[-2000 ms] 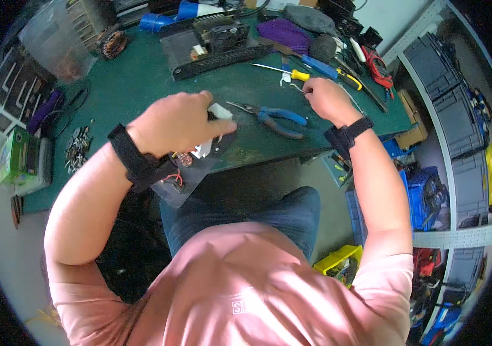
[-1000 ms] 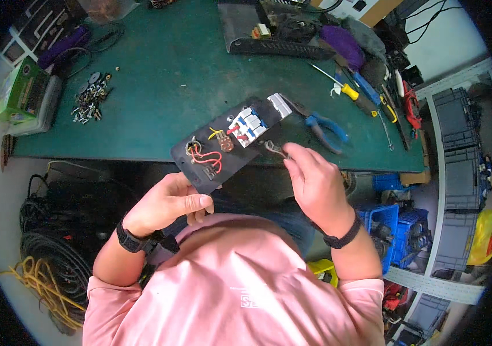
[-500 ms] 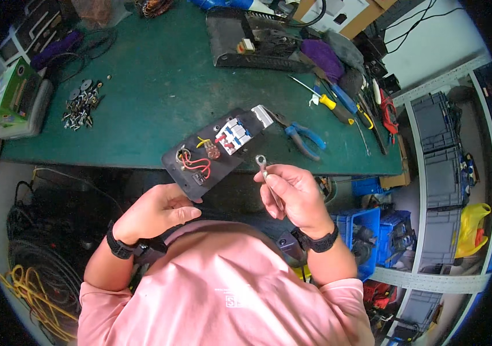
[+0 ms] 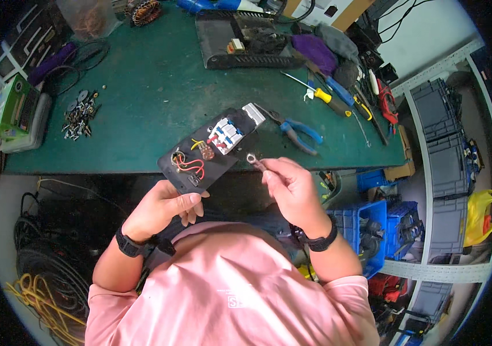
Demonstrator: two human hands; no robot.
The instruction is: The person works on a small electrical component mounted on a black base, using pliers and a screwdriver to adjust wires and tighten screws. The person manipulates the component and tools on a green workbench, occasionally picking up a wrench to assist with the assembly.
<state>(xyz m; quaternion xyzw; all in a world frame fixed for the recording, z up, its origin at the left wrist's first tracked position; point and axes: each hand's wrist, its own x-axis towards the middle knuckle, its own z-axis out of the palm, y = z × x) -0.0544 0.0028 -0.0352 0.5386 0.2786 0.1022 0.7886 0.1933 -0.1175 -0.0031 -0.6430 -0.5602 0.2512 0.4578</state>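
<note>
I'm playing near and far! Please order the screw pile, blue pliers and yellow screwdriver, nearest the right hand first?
1. Blue pliers, just beyond the right hand.
2. Yellow screwdriver, farther back.
3. Screw pile, across at the left.

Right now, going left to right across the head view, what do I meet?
Green box → pile of screws → black panel with wiring → right hand → grey bins → yellow bag.

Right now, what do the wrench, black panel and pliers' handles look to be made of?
Wrench: metal, probably steel, given its grey shine. Black panel: painted metal or plastic; its matte, dark face leaves that open. Pliers' handles: likely plastic or rubber, judging by the blue covering against the darker, metallic-looking nose.
</note>
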